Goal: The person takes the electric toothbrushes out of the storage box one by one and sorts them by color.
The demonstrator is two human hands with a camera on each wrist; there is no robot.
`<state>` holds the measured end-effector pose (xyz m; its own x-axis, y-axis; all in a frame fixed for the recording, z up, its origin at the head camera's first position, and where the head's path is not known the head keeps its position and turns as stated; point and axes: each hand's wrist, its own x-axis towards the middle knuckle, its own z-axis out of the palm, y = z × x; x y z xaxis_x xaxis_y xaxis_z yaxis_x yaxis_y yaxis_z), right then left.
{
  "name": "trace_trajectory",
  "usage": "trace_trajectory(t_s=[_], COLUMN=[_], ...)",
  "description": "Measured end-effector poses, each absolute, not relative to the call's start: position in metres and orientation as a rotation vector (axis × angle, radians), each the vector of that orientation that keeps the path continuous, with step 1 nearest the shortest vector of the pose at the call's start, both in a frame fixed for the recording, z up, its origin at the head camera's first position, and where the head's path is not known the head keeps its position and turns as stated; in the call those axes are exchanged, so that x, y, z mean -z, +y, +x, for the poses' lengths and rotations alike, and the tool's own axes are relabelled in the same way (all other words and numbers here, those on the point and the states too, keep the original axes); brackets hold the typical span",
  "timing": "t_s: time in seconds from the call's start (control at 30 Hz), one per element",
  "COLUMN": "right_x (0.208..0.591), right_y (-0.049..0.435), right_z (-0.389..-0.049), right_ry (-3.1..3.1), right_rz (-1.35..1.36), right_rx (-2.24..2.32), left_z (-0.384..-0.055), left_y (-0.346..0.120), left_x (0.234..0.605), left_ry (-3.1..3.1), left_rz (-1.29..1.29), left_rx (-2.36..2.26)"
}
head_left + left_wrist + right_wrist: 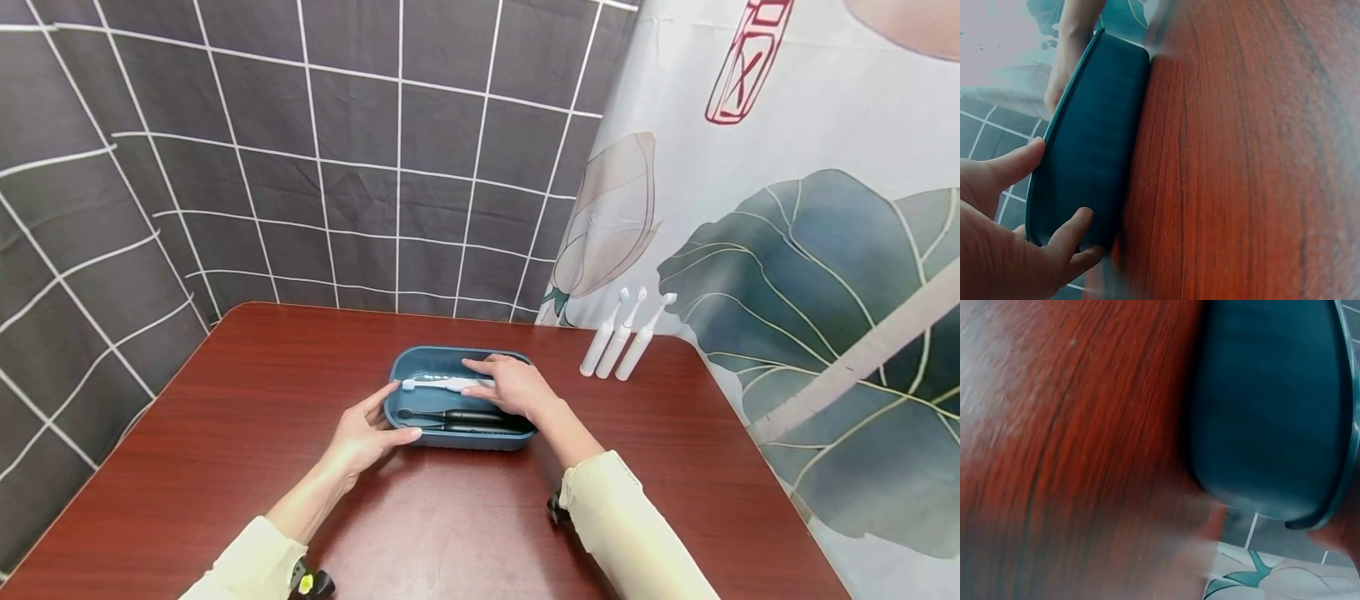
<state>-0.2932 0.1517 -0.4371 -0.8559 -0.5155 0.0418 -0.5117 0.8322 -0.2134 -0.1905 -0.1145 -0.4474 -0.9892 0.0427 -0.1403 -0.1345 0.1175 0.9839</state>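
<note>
The left hand [363,433] gripped one end of a blue plastic bin [459,442] on the desk [442,533], its fingers spread around the corner; the right hand [521,389] reached inside, fingers and thumb pinching the handle of a white electric toothbrush [442,383]; two black electric toothbrushes [480,416] lay nearer the person; three white electric toothbrushes [622,343] stood beyond, to the right.

Open tabletop [442,517] before blue bin [465,443], left fingers [379,396] and right fingers [487,367] crowding its opening — upright toothbrushes [615,350] at right
</note>
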Motion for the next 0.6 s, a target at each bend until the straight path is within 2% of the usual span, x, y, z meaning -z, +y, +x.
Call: trace_trajectory(t_s=[0.6], right_x=[0.446], right_y=[0.13], right_z=[-0.293], right_ry=[3.03], right_rz=[-0.968], right_rx=[0.087], left_z=[-0.193], left_y=[-0.114], left_x=[0.451], left_ry=[2.259], left_rz=[-0.1], left_rx=[-1.979])
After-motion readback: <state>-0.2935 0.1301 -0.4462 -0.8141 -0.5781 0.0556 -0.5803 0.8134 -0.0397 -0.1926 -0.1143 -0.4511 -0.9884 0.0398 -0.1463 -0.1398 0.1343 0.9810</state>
